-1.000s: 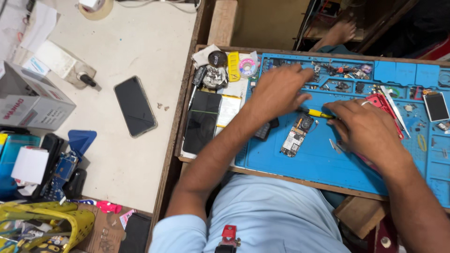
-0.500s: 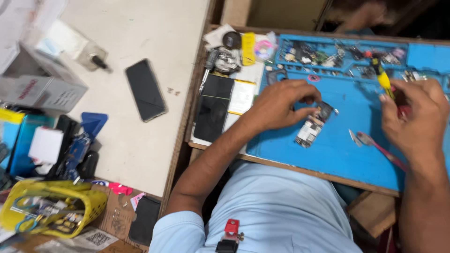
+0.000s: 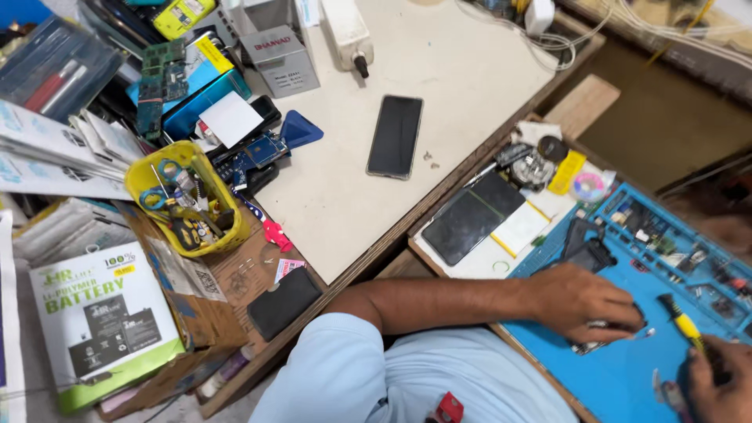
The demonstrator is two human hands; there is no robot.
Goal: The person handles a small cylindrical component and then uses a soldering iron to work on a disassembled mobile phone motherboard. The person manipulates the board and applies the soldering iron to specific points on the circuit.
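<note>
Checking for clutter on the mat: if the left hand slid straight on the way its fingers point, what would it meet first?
Probably the yellow-handled screwdriver held in the right hand; the left hand points right across the blue mat. Depth is unclear.
</note>
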